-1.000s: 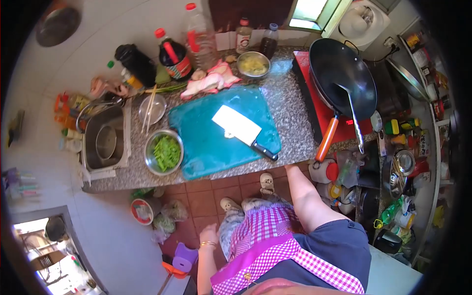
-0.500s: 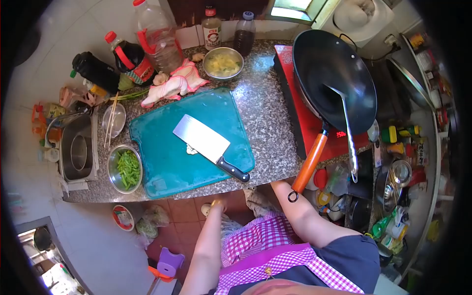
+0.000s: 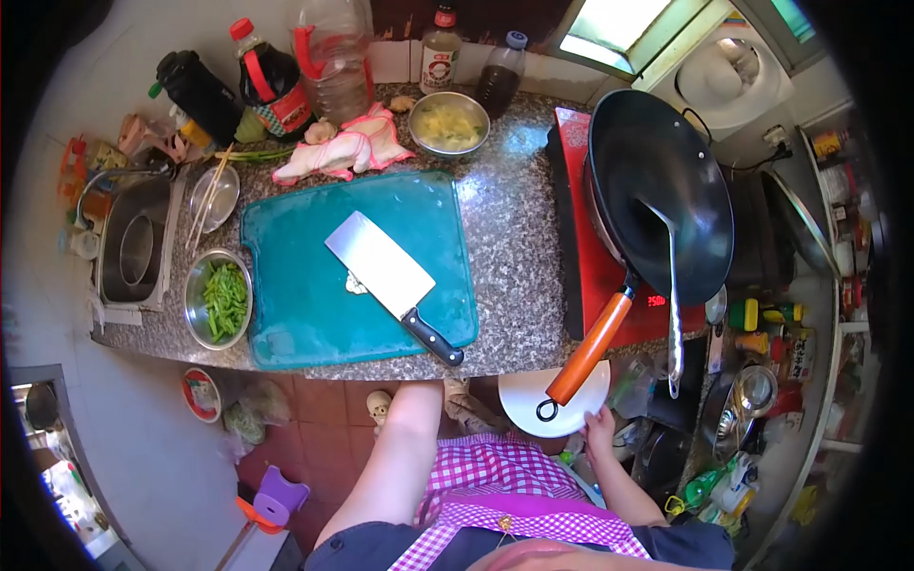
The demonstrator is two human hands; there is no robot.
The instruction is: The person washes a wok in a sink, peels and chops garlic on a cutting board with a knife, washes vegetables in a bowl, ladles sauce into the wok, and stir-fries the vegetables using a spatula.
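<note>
My right hand [image 3: 599, 434] grips the rim of a white plate [image 3: 533, 404], which is below the counter's front edge and partly behind the wok handle [image 3: 595, 343]. My left forearm reaches to the counter edge, where the hand itself is hidden underneath. A cleaver [image 3: 379, 266] lies across the green cutting board [image 3: 286, 324], its black handle toward me. Small white pieces [image 3: 355, 285] show beside the blade. The black wok [image 3: 628, 152], with a metal spatula [image 3: 675, 314] in it, sits on the red induction cooker [image 3: 581, 295].
A bowl of chopped greens [image 3: 226, 300] stands left of the board, near a small bowl with chopsticks [image 3: 208, 202] and the sink [image 3: 119, 295]. Behind the board are a cloth [image 3: 328, 157], a bowl of yellowish liquid [image 3: 449, 124] and several bottles. Crowded shelves line the right side.
The white plate has come into view below the counter, held in my right hand. My left hand has gone out of sight under the counter edge. The camera view has shifted.
</note>
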